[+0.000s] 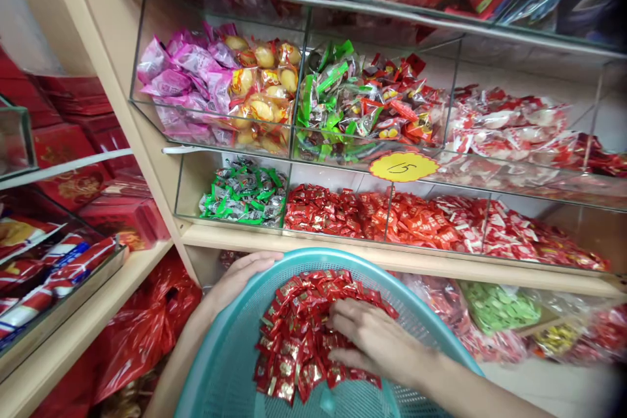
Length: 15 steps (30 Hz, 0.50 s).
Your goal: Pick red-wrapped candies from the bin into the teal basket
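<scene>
A teal plastic basket (215,333) with a mesh wall is in front of me, tilted so I look into it. Small red-and-gold wrapped candies (289,346) are heaped inside. At the basket's upper left rim, my left hand (249,274) is closed on the edge, its fingers laid along the outside. My right hand (362,336) reaches in from the right and touches the heap. Its fingers are bent, with the thumb apart from them and candies showing in the gap; some fingertips are partly hidden against the wrappers.
Just beyond the basket, a wooden shelf edge (333,245) carries clear bins of red candies (323,209) and green-wrapped candies (245,192). A yellow price tag (403,166) marked 15 hangs above. Bagged sweets (499,307) lie below; a red plastic bag (151,320) is at left.
</scene>
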Each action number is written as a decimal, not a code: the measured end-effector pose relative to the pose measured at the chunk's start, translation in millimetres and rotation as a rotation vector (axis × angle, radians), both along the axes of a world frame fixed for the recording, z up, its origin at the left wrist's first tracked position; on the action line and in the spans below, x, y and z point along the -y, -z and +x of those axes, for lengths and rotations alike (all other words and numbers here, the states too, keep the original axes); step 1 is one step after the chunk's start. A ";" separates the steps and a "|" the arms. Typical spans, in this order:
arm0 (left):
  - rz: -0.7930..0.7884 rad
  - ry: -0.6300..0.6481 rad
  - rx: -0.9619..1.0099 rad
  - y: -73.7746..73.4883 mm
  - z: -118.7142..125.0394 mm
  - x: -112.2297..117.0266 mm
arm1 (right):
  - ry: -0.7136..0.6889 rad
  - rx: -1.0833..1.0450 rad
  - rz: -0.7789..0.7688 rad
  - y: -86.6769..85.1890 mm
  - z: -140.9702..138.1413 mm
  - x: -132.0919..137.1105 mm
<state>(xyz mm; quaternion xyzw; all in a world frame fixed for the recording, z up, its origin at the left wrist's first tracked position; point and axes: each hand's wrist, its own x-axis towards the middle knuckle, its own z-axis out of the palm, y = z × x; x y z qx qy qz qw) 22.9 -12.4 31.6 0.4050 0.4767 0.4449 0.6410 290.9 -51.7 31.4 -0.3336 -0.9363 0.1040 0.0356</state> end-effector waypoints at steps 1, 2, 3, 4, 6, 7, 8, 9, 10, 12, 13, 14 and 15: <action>0.002 0.001 -0.007 0.1 -0.1 -0.2 | -0.005 -0.035 0.015 -12.5 -2.0 -6.2; 0.008 0.004 -0.011 0.4 -0.2 -0.3 | -0.007 -0.075 0.035 -25.3 -4.2 -15.0; 0.011 0.007 -0.009 0.7 -0.3 -0.5 | 0.006 -0.129 0.066 -37.3 -6.3 -26.6; 0.010 0.010 0.001 1.0 -0.3 -0.5 | 0.030 -0.198 0.105 -47.8 -8.6 -40.8; 0.004 0.017 0.032 1.7 0.1 -0.6 | 0.087 -0.293 0.201 -61.8 -13.7 -74.6; 0.002 0.015 0.042 2.0 0.3 -0.6 | 0.129 -0.304 0.252 -65.0 -17.0 -92.6; -0.001 0.015 0.047 2.1 0.6 -0.5 | 0.160 -0.292 0.280 -65.8 -21.1 -110.3; -0.004 0.015 0.049 2.2 0.8 -0.5 | 0.175 -0.271 0.290 -64.6 -26.3 -126.8; -0.007 0.014 0.049 2.2 1.0 -0.5 | 0.184 -0.265 0.290 -61.7 -32.4 -141.5; -0.020 0.022 0.048 2.1 1.0 -0.3 | 0.175 -0.262 0.269 -53.3 -46.5 -164.2; -0.025 0.029 0.047 1.9 0.9 -0.1 | 0.175 -0.264 0.259 -48.6 -53.6 -172.2; -0.024 0.032 0.041 1.6 0.6 0.0 | 0.185 -0.264 0.249 -44.1 -60.0 -178.2; -0.018 0.032 0.030 1.3 0.3 0.0 | 0.203 -0.261 0.237 -40.0 -65.2 -182.5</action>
